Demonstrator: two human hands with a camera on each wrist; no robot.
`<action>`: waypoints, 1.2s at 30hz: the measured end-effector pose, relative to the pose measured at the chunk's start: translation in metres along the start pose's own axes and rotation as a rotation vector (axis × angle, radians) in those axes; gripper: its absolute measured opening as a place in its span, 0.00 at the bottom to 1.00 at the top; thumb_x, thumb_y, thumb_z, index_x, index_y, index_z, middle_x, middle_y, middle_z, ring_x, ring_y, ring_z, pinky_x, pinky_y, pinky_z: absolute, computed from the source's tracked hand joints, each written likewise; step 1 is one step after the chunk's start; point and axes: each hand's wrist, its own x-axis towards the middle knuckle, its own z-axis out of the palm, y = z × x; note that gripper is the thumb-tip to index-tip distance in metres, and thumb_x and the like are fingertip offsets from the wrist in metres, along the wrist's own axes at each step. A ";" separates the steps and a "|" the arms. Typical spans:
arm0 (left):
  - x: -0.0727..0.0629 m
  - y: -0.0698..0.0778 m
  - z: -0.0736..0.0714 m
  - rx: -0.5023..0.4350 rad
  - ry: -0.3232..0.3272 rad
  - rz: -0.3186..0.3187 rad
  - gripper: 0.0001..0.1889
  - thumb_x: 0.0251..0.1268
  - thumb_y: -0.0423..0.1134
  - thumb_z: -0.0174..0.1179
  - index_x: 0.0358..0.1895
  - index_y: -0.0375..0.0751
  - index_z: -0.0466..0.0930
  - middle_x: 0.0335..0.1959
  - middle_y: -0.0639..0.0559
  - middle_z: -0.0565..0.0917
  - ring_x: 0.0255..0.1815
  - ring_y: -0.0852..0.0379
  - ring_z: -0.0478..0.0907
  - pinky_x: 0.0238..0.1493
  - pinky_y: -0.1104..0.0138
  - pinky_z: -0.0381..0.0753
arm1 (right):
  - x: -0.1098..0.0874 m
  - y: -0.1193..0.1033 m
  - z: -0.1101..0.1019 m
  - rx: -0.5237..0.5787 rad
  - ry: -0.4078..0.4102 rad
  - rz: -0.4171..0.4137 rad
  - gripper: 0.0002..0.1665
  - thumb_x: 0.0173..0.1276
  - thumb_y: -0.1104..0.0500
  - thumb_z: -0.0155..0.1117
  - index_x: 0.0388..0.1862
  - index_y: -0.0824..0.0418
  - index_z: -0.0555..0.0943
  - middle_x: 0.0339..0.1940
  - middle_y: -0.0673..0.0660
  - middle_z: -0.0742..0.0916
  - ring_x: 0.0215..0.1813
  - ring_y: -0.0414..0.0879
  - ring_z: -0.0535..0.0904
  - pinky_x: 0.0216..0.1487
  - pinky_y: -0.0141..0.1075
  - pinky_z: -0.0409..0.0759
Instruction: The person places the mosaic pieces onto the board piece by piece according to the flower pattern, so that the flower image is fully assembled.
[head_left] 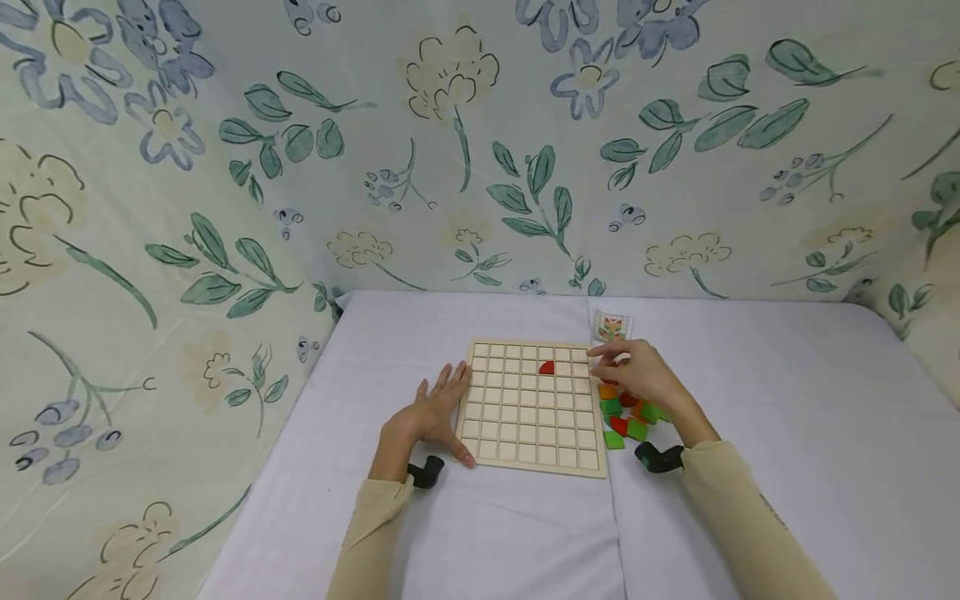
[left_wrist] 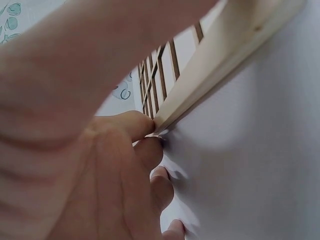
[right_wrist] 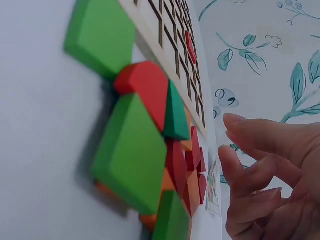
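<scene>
Head view: left hand [head_left: 433,417] splayed along left edge of board [head_left: 510,414], right hand [head_left: 647,375] parted, empty; right-edge blocks [head_left: 637,430] likely light, stiff, pinch sides.

Board [head_left: 528,414]: wood, smooth, matt. Blocks [right_wrist: 131,152]: smooth, low sheen. Tablecloth [head_left: 502,542]: cloth, matt. Backdrop [head_left: 427,200]: printed cloth, matt. Sleeves [head_left: 375,517]: cloth, matt.

Pale fabric [head_left: 442,250] printed with blue flowers [head_left: 588,77], cream blossoms [head_left: 452,77], green leaves [head_left: 540,172] and berry sprigs [head_left: 73,435] hangs behind and to both sides of the white-covered surface [head_left: 810,392], where a thin crease [head_left: 617,533] runs through the cloth's near part.
</scene>
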 end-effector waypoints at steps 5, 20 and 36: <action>0.000 0.000 0.000 0.000 -0.004 0.002 0.82 0.32 0.54 0.88 0.85 0.44 0.31 0.88 0.49 0.31 0.88 0.45 0.24 0.85 0.40 0.28 | -0.019 0.016 -0.011 -0.043 0.035 0.040 0.23 0.72 0.55 0.70 0.61 0.63 0.85 0.42 0.61 0.85 0.30 0.48 0.76 0.27 0.31 0.74; 0.000 0.002 0.001 0.012 0.013 0.004 0.82 0.31 0.54 0.88 0.85 0.44 0.31 0.88 0.48 0.31 0.88 0.45 0.25 0.85 0.39 0.29 | -0.045 0.043 -0.021 -0.086 0.103 0.073 0.22 0.71 0.54 0.72 0.60 0.63 0.85 0.41 0.60 0.86 0.53 0.57 0.73 0.46 0.39 0.73; -0.003 0.005 0.000 0.006 0.017 0.007 0.82 0.31 0.54 0.88 0.85 0.43 0.32 0.88 0.47 0.31 0.88 0.44 0.25 0.85 0.38 0.30 | -0.015 0.037 -0.011 -0.003 0.126 0.106 0.23 0.73 0.55 0.67 0.63 0.64 0.83 0.46 0.65 0.84 0.41 0.52 0.76 0.30 0.29 0.76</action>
